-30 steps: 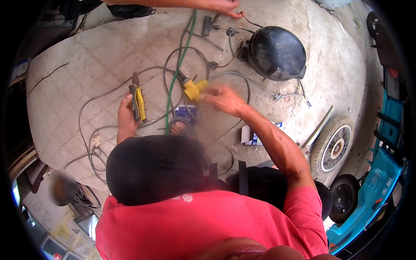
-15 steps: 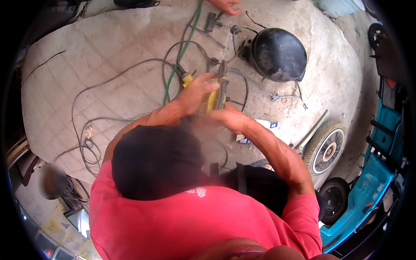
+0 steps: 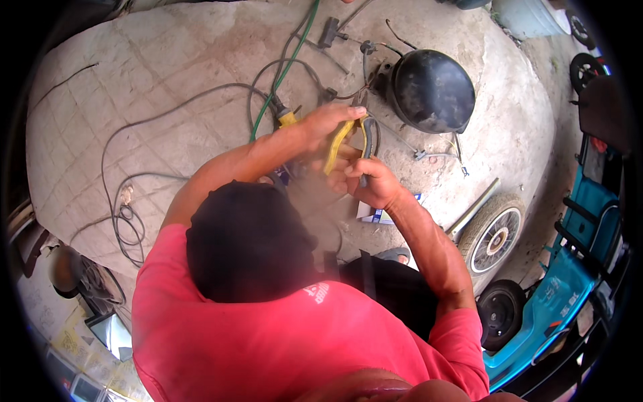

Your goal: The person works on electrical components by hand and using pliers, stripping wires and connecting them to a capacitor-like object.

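Observation:
I hold a pair of pliers (image 3: 367, 142) with yellow and dark grey handles, spread apart. My right hand (image 3: 374, 184) is closed around the handles at their lower end. My left hand (image 3: 329, 124) is bent over the upper part, its thumb against the plier head. What lies between the jaws is hard to make out. Just beyond the jaws are thin tubes and cords running from a black, domed compressor (image 3: 434, 90). Behind my left wrist shows a yellow cable end (image 3: 287, 118), partly covered. A pale blur hides the area below my hands.
Dark cables (image 3: 171, 94) loop over the concrete floor (image 3: 74, 154), and a green cord (image 3: 295, 57) crosses them. A dark hammer-like tool (image 3: 329, 32) lies beyond. At right are a spoked wheel (image 3: 494, 238), a metal tube (image 3: 475, 209) and a turquoise vehicle (image 3: 546, 301). A box (image 3: 368, 213) lies near my right forearm.
Both hands have shifted right with the pliers, and the handles now stand wider apart. My left hand has slid up toward the head. Another person's hand at the top has nearly left view.

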Available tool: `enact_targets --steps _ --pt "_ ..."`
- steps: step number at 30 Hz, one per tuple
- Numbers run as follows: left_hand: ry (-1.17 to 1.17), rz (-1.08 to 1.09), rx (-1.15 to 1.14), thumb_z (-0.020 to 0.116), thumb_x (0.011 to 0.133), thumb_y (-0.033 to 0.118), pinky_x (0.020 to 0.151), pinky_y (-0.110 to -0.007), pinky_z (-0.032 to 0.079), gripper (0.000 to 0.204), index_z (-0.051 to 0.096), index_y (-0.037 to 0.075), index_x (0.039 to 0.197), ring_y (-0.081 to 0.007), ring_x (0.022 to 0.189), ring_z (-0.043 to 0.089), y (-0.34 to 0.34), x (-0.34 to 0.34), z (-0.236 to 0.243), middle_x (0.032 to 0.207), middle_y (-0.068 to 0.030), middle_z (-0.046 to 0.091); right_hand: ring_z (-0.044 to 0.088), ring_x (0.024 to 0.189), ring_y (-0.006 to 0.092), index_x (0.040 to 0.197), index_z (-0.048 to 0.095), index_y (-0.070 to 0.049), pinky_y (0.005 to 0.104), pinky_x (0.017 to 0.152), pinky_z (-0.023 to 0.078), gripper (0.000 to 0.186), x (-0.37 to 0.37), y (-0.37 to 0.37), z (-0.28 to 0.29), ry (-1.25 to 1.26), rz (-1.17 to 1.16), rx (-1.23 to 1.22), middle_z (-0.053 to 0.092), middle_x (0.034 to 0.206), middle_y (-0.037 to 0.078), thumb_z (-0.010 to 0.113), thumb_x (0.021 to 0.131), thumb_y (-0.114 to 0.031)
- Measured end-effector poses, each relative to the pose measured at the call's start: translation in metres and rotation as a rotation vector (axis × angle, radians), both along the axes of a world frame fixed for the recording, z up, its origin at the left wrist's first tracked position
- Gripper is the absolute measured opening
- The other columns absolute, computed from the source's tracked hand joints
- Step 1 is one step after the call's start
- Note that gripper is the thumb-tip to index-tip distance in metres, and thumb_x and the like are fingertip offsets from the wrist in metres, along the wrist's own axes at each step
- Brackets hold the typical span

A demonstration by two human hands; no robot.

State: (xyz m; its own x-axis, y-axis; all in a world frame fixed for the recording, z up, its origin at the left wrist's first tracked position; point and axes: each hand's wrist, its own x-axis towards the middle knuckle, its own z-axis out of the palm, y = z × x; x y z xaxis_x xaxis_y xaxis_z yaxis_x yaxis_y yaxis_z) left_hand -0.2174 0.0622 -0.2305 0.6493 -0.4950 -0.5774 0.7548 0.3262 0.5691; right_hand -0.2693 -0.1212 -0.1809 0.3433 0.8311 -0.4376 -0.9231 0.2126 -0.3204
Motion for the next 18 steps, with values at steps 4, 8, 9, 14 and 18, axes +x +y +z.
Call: enact_targets --steps 4,8,9,14,18 --pt "-0.019 -0.009 0.035 0.066 0.097 0.039 0.054 -0.027 0.048 0.031 0.063 0.008 0.095 -0.0100 0.064 0.056 -0.002 0.005 0.004 0.078 -0.0013 0.059 0.063 0.103 0.0197 0.143 0.048 -0.004 0.0340 0.094 0.047 0.064 0.003 -0.002 -0.005 -0.013 -0.025 0.096 0.059 0.136 0.014 0.053 0.082 -0.024" --pt "-0.015 -0.013 0.024 0.066 0.096 0.039 0.050 -0.026 0.045 0.032 0.063 0.008 0.094 -0.0095 0.059 0.053 -0.004 0.011 0.003 0.074 -0.0012 0.056 0.063 0.105 0.0198 0.144 0.046 -0.004 0.0340 0.094 0.046 0.066 0.006 -0.002 -0.006 -0.034 -0.039 0.088 0.058 0.137 0.014 0.052 0.083 -0.026" --pt "-0.011 -0.012 0.015 0.066 0.096 0.039 0.050 -0.026 0.045 0.032 0.063 0.008 0.093 -0.0096 0.059 0.052 -0.004 0.012 0.003 0.074 -0.0014 0.056 0.063 0.105 0.0199 0.145 0.046 -0.004 0.0339 0.094 0.046 0.066 0.007 -0.002 -0.006 -0.040 -0.040 0.084 0.058 0.137 0.014 0.052 0.083 -0.026" --pt "-0.027 0.007 0.056 0.065 0.097 0.039 0.046 -0.026 0.042 0.032 0.062 0.008 0.091 -0.0087 0.055 0.050 -0.006 0.017 0.004 0.070 -0.0003 0.055 0.061 0.102 0.0199 0.145 0.046 -0.004 0.0338 0.090 0.046 0.068 0.010 0.000 -0.005 -0.019 -0.077 0.006 0.061 0.132 0.013 0.055 0.080 -0.023" --pt "-0.059 0.003 0.110 0.064 0.098 0.039 0.043 -0.025 0.039 0.032 0.062 0.009 0.090 -0.0078 0.051 0.048 -0.007 0.017 0.006 0.067 0.0011 0.054 0.058 0.100 0.0192 0.145 0.047 -0.004 0.0325 0.085 0.044 0.070 0.008 0.004 -0.006 -0.024 -0.085 -0.009 0.064 0.125 0.012 0.055 0.077 -0.024"
